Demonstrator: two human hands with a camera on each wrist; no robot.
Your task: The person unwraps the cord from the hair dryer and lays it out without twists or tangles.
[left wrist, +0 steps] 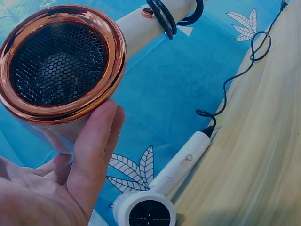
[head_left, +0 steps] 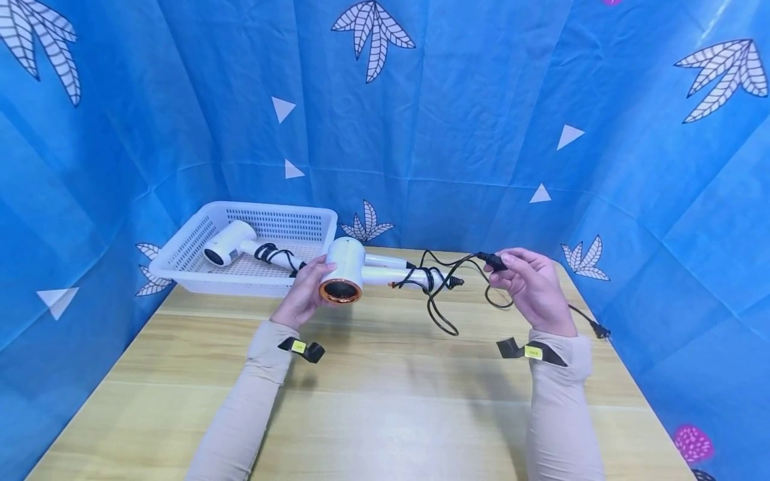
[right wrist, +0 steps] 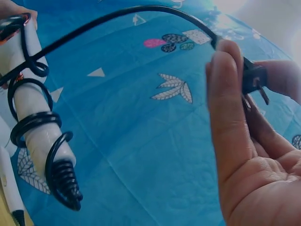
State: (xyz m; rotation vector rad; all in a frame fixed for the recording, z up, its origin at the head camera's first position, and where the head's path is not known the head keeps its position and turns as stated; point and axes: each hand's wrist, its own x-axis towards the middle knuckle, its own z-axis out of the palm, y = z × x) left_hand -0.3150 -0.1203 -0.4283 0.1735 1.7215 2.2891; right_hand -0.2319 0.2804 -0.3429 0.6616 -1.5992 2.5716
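Wooden table [head_left: 391,414] against a blue leaf-printed curtain [head_left: 481,133], with a white hair dryer [head_left: 236,239] in a white basket [head_left: 225,284].

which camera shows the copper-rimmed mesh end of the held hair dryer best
The left wrist view: the mesh end faces the camera large and close, its honeycomb holes distinct inside the copper rim. The head view shows it small and dark; the right wrist view, only a slanted part near the left edge.

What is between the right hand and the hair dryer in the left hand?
A black cord arches between the right hand and the dryer, seen in the right wrist view.
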